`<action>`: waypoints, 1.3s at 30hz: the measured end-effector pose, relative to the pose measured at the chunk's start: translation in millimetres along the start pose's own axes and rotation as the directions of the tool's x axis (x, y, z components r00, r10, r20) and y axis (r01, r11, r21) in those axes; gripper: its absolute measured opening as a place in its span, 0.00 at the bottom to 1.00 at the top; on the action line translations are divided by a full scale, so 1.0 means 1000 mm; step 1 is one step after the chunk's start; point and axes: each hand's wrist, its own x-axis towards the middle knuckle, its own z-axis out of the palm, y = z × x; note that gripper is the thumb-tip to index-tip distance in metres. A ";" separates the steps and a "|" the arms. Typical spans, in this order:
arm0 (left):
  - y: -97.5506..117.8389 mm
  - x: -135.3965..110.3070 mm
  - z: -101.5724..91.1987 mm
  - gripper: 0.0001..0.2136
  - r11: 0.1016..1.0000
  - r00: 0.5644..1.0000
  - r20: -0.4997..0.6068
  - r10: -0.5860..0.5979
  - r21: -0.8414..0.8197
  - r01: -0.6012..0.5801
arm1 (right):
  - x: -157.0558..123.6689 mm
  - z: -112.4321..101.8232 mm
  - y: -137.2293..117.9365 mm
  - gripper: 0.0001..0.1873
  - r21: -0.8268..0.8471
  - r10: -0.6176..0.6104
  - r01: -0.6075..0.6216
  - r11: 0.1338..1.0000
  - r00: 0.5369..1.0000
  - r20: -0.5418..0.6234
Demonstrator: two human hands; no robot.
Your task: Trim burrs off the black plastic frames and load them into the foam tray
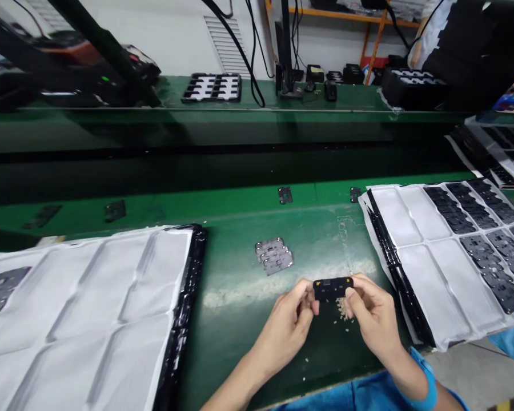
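Note:
A small black plastic part [333, 289] with orange marks near its ends is held level above the green bench. My left hand [289, 317] pinches its left end. My right hand [370, 314] grips the right end, the thumb pressed on its near face. Below and partly behind the part lies a little heap of tiny beige pieces [342, 310], with several scattered around. Farther up, left of the hands, a few overlapping dark flat parts [274, 256] rest on the bench.
On the left stands a white compartment tray [111, 285] with dark parts at its far left. Another white tray [432, 274], partly filled with rows of black parts, lies at right. Single dark parts [285, 195] sit on the bright green strip behind. A raised shelf [351, 100] runs across the back.

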 end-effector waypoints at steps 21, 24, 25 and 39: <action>0.015 0.014 -0.004 0.11 0.957 0.994 -0.095 -0.049 -0.290 0.020 | -0.001 0.010 -0.007 0.10 -0.070 -0.081 0.080 0.994 0.997 -0.014; 0.013 0.010 -0.005 0.12 0.936 0.999 -0.026 -0.026 -0.351 0.015 | 0.000 0.008 -0.007 0.10 -0.056 -0.063 0.061 0.997 0.998 -0.030; 0.012 0.009 -0.006 0.12 0.927 1.000 0.014 -0.016 -0.374 0.020 | 0.000 0.007 -0.007 0.10 -0.050 -0.050 0.048 0.998 0.998 -0.035; -0.006 0.000 -0.005 0.15 0.906 0.937 -0.004 0.350 0.257 -0.337 | 0.006 -0.004 -0.004 0.14 -0.071 -0.060 0.050 0.996 0.987 -0.152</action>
